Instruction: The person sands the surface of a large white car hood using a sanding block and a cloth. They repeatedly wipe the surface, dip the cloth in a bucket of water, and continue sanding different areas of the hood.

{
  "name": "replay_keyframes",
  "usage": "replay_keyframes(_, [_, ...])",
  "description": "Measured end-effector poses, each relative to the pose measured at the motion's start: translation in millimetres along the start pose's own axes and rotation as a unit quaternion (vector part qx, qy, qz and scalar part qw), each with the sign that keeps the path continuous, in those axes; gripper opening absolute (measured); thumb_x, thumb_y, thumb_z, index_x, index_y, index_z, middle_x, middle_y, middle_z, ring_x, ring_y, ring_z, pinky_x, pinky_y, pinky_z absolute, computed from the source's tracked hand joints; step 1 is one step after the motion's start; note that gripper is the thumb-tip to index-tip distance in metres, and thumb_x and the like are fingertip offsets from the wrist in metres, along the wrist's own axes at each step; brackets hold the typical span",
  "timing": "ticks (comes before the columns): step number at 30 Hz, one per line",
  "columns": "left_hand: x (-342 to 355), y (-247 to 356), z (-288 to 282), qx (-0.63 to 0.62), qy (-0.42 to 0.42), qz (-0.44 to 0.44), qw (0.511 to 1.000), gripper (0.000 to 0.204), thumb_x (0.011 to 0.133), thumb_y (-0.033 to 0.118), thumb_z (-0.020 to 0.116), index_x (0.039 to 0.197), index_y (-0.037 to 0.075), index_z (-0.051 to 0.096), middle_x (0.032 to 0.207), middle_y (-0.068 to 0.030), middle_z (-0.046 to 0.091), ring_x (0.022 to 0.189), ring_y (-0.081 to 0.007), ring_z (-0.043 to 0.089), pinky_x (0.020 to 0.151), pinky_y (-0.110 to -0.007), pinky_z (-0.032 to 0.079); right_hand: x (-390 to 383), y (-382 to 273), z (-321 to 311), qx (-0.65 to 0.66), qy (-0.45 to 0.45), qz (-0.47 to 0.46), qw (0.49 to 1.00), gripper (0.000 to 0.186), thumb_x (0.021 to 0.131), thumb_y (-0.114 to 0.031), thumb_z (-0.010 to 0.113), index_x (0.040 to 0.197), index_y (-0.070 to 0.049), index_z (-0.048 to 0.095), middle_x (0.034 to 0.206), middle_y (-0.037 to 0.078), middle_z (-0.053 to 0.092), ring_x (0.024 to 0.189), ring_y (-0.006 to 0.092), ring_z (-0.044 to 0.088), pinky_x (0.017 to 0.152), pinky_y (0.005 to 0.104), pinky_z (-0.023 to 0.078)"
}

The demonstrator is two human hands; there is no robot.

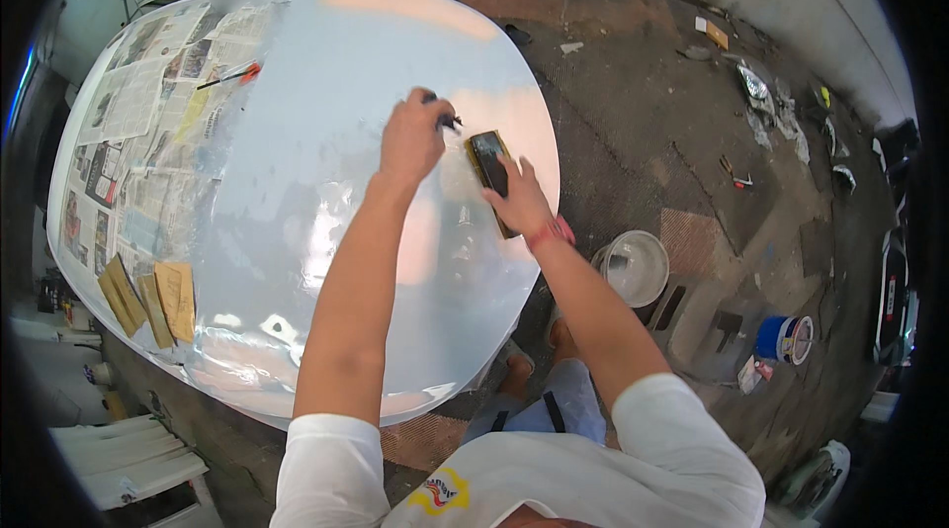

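Observation:
A wide, wet, pale car panel (pixel 297 132) lies below my arms, shining with water and reflections. Over its right part, my right hand (pixel 521 197) grips the near half of a dark rectangular sanding block (pixel 486 160) with yellowish edges. The block rests on the panel near its right edge. My left hand (pixel 413 140) is closed around a small dark piece (pixel 443 113), just left of the block's far end. Most of that piece is hidden by my fingers, so its kind does not show.
Newspaper sheets (pixel 148 123) cover the panel's left part, with an orange-handled tool (pixel 237 76) on them. Folded brown cardboard pieces (pixel 175 299) lie at the near left. On the floor to the right stand a whitish bucket (pixel 638 276) and a blue tub (pixel 776 338).

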State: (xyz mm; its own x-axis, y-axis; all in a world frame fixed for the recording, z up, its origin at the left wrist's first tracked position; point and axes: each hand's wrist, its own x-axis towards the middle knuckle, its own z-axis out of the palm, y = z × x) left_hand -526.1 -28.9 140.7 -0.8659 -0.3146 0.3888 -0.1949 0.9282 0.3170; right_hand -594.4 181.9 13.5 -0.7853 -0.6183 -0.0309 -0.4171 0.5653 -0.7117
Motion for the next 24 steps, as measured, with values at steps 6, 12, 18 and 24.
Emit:
replay_keyframes(6, [-50, -49, -21, 0.045, 0.022, -0.05, 0.998, 0.029, 0.09, 0.004, 0.076, 0.117, 0.014, 0.076, 0.141, -0.0153, 0.06, 0.121, -0.042, 0.059, 0.096, -0.048, 0.056, 31, 3, 21, -0.091, -0.024, 0.034, 0.995, 0.067, 0.094, -0.025, 0.077, 0.156, -0.019, 0.052, 0.147, 0.019, 0.054, 0.13, 0.0439, 0.059, 0.102, 0.0566, 0.054])
replay_keyframes(12, [-169, -91, -12, 0.138, -0.066, -0.088, 0.984, 0.039, 0.094, 0.033, 0.079, 0.131, 0.021, 0.077, 0.162, -0.014, 0.048, 0.149, -0.044, 0.041, 0.122, -0.069, 0.032, -78, 22, 37, -0.225, -0.078, -0.21, 0.948, 0.072, 0.09, -0.012, 0.069, 0.159, -0.022, 0.05, 0.15, 0.016, 0.053, 0.12, 0.0403, 0.061, 0.098, 0.058, 0.053])
replay_keyframes(18, [-165, -91, 9, 0.133, -0.053, -0.085, 0.986, 0.047, 0.091, 0.04, 0.08, 0.135, 0.027, 0.075, 0.164, -0.0136, 0.044, 0.152, -0.0426, 0.037, 0.123, -0.075, 0.019, 113, 42, 11, -0.191, 0.002, -0.03, 0.981, 0.06, 0.1, -0.014, 0.062, 0.159, -0.014, 0.05, 0.15, 0.015, 0.057, 0.119, 0.0403, 0.064, 0.096, 0.0534, 0.06])
replay_keyframes(24, [-178, -104, 7, 0.137, -0.05, -0.106, 0.984, 0.048, 0.088, 0.044, 0.081, 0.134, 0.029, 0.076, 0.161, -0.0127, 0.047, 0.151, -0.0418, 0.038, 0.121, -0.077, 0.02, 78, 0, 62, -0.275, -0.006, -0.141, 0.951, 0.065, 0.094, -0.017, 0.069, 0.157, -0.016, 0.052, 0.146, 0.015, 0.059, 0.115, 0.0398, 0.065, 0.089, 0.0523, 0.06])
